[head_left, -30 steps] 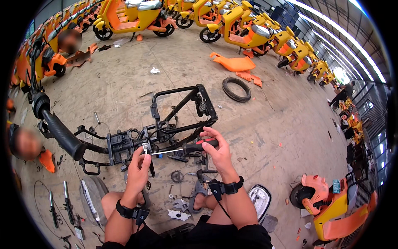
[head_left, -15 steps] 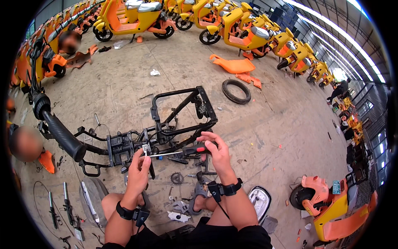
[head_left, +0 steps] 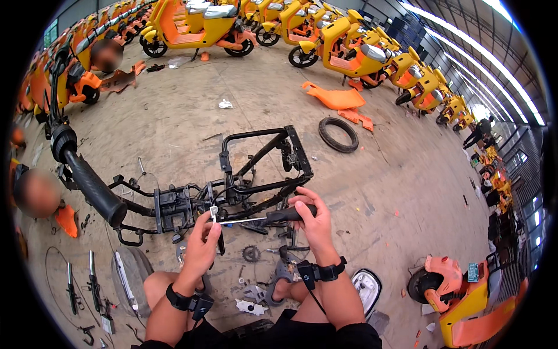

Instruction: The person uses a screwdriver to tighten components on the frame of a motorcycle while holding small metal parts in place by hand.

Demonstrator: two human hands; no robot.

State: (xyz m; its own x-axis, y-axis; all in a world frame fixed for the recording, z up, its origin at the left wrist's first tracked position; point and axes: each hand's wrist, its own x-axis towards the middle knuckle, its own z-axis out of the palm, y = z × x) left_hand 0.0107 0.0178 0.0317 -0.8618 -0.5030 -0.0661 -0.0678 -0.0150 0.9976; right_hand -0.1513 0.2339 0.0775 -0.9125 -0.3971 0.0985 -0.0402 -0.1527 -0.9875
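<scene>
My left hand [head_left: 200, 247] pinches a small white plastic piece [head_left: 214, 211], perhaps a connector, between thumb and fingers. My right hand [head_left: 317, 227] is closed around the black handle of a screwdriver [head_left: 282, 217]. Its metal shaft points left, and the tip is at the white piece by my left fingertips; whether it is inserted I cannot tell. Both hands are above the near side of a stripped black scooter frame [head_left: 300, 154] lying on the floor. A handlebar with a black ribbed grip [head_left: 100, 189] rises at the frame's left end.
Near my feet lie a small sprocket [head_left: 251, 253] and several metal parts. A grey seat [head_left: 129, 279] and thin rods [head_left: 93, 279] are at left. Beyond the frame lie a tyre [head_left: 346, 148] and an orange panel [head_left: 334, 98]. Another scooter [head_left: 465, 308] is at lower right.
The view has shifted slightly, so the scene sits a little further right. My right hand has turned on the screwdriver, and the red part of its handle no longer shows.
</scene>
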